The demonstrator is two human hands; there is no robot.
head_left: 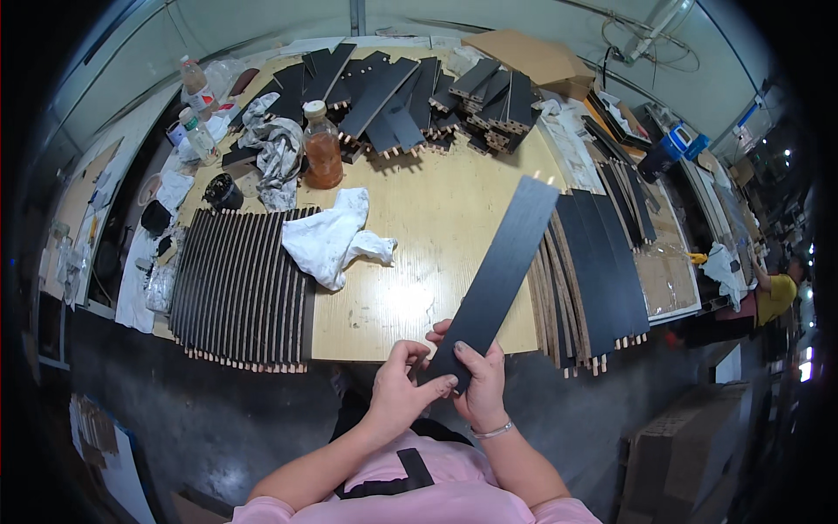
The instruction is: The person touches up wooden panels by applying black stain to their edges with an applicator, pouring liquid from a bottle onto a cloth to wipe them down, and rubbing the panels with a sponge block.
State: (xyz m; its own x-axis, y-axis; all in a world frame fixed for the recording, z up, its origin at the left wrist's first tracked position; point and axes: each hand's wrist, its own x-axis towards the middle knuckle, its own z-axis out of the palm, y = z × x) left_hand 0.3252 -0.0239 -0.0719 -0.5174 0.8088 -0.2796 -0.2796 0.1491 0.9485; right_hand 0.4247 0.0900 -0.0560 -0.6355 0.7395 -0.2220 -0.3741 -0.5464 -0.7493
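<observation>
While my right fingers clasp board, left fingers touch its end, grip unclear, yellow desk shines above grey floor.

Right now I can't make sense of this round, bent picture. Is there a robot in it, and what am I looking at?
There is no robot: these are a person's own bare hands. The camera is worn on the head and looks down; its very wide lens bends straight edges. Picture left is the person's left.

The right hand holds the near end of a dark board, which has pale pegs at its far end. The left hand touches that near end too.

On the wooden table, a tight row of boards stands at left, with a white cloth on its edge. Behind are a bottle of amber liquid and a jumbled pile of boards. More boards lie at right.
</observation>
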